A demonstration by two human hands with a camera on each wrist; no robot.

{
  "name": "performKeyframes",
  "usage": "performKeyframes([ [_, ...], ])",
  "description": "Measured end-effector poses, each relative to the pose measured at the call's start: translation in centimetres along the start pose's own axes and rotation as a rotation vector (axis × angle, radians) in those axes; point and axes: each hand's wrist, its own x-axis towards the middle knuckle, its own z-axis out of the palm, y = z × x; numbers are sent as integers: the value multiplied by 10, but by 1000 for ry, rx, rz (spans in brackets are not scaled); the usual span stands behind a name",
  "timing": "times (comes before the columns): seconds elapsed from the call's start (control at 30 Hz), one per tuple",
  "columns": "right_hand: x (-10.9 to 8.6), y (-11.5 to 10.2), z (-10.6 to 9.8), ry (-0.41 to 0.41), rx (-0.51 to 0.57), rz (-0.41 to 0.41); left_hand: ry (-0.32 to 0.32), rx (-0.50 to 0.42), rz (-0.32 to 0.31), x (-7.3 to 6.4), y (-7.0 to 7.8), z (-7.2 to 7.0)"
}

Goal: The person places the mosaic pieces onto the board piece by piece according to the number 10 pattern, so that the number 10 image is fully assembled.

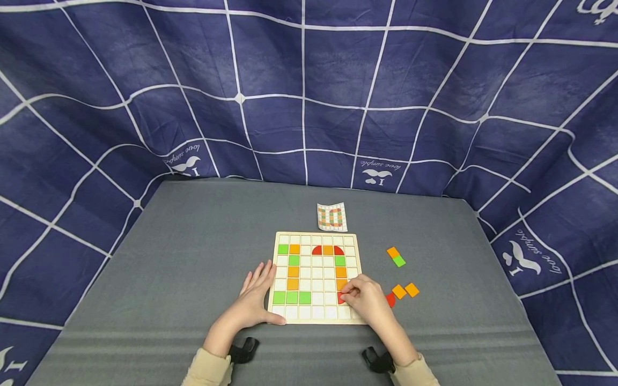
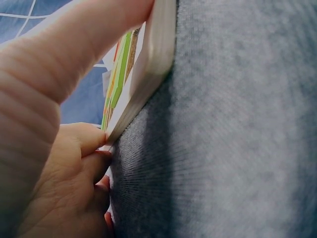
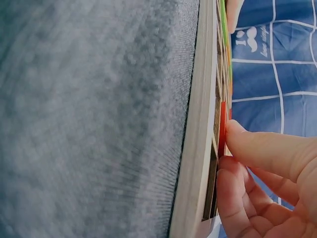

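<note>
A pale wooden grid board [image 1: 317, 312] lies flat, with green, orange and red tiles in some of its cells. Along its left edge rest the spread, fairly straight fingers of my left hand [image 1: 252, 301], the thumb at the near left corner. My right hand [image 1: 368, 299] is over the right part of the board, its thumb and fingertips pinching a red rounded tile [image 1: 340, 298] in the column below the orange tiles [image 1: 341, 272]. In the right wrist view the thumb touches the face of this red tile [image 3: 222, 126], which sits low at the grid.
Behind the board lies a small pattern card [image 1: 332, 217]. To the right are an orange tile [image 1: 393, 252] beside a green tile [image 1: 398, 261], two more orange ones [image 1: 405, 291], and a red tile [image 1: 391, 299] partly behind my right hand. Blue checked cloth [image 1: 309, 123] surrounds the grey table [image 1: 217, 241].
</note>
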Motion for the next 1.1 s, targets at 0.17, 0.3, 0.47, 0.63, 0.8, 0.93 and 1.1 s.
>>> performKeyframes([
  [0.17,0,0,-3,-25,18,38,8,4,9,0,-1,0],
  [0.3,5,7,-15,-31,43,120,4,1,3,0,-1,1],
  [0.47,19,28,-45,60,2,150,7,-2,0,0,-1,0],
  [0.63,31,55,-74,114,-39,231,6,-4,0,0,-1,0],
  [0.8,38,74,-84,114,-42,317,5,-9,0,0,-1,0],
  [0.93,44,79,-83,103,-29,365,2,-10,-1,0,-1,1],
  [1.1,51,81,-79,78,-48,426,-2,-4,-1,-1,-1,1],
])
